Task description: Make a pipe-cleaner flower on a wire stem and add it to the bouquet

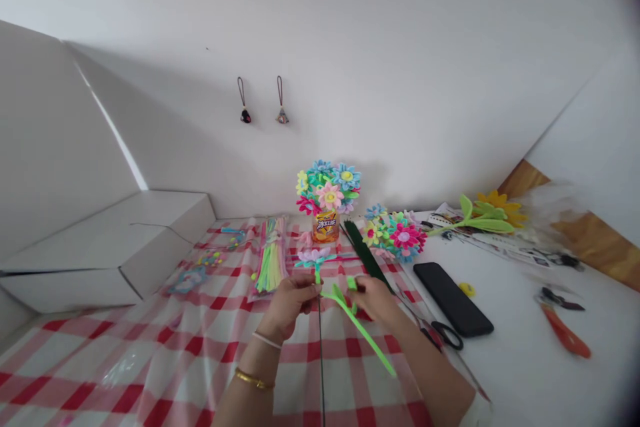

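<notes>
My left hand (289,303) pinches the stem of a pipe cleaner flower (315,256) with lilac petals and teal parts under them. Below my fingers the thin dark wire stem (321,363) runs straight down toward me. Bright green pipe cleaner (374,341) starts at the stem near my left fingertips, and its long free end slants down to the right. My right hand (376,301) has its fingers closed on a folded, looped part of the green pipe cleaner. Its fingertips are partly hidden.
Behind stands a can (326,227) full of pipe cleaner flowers, beside a second bunch (400,235). Left are bagged pipe cleaners (273,257) and a white box (165,233). Right lie dark green strips (367,250), scissors (447,335), a phone (453,299) and orange-handled pliers (565,330).
</notes>
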The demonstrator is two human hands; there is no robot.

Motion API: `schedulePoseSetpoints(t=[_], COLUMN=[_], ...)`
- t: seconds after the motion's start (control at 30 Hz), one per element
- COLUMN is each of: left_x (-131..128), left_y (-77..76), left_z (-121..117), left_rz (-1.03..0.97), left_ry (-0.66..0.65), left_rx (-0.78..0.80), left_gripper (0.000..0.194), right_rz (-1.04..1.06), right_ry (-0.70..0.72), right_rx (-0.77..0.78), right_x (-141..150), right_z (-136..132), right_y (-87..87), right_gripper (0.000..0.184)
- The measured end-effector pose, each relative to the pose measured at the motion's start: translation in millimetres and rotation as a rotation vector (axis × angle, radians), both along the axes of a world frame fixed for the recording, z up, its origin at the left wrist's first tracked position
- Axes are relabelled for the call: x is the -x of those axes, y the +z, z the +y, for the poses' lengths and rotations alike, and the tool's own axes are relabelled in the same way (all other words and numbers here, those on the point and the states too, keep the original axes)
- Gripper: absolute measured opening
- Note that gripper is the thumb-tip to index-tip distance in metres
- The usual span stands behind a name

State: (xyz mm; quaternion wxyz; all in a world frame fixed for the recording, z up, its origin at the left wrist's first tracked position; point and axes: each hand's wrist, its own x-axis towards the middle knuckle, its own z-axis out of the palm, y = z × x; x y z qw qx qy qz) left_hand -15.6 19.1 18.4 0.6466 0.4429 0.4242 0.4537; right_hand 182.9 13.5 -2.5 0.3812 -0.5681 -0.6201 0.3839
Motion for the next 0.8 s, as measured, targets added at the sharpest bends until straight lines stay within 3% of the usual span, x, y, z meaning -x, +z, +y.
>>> schedulePoseSetpoints(t=[0.13, 0.23, 0.3, 0.43, 0.6, 0.8], left_x=[-1, -11, -19, -27, -32, -38], left_y=[-7.1, -9.5, -9.8, -8.8, -8.1, -5.5], left_z=[0, -5, -8, -12, -15, -19], left_rz=[0.022, 0.034, 0.036, 0.049, 0.095, 0.083], left_ry=[-0.029, -0.068, -0.099, -0.105, -0.082, -0.149], left_rx=[0.044, 0.040, 0.035, 0.036, 0.014, -0.075], left_gripper=[0.022, 0.019, 0.018, 0.018, 0.022, 0.021], right_rz=[0.217, 0.510, 0.552, 0.310, -0.080, -0.217], right_ry=[-0.047, -0.056, -0.037, 0.005, -0.103, -0.156], right_rx=[0.017, -0.043, -0.045, -0.057, -0.256, -0.308], right_x=[-15, -12, -4, 8, 11, 16], right_z=[2, -7, -14, -24, -26, -30], right_y=[11.6, 21.9, 24.6, 20.7, 18.5, 25.9], right_gripper=[0.029, 0.027, 0.026, 0.016, 0.009, 0.015])
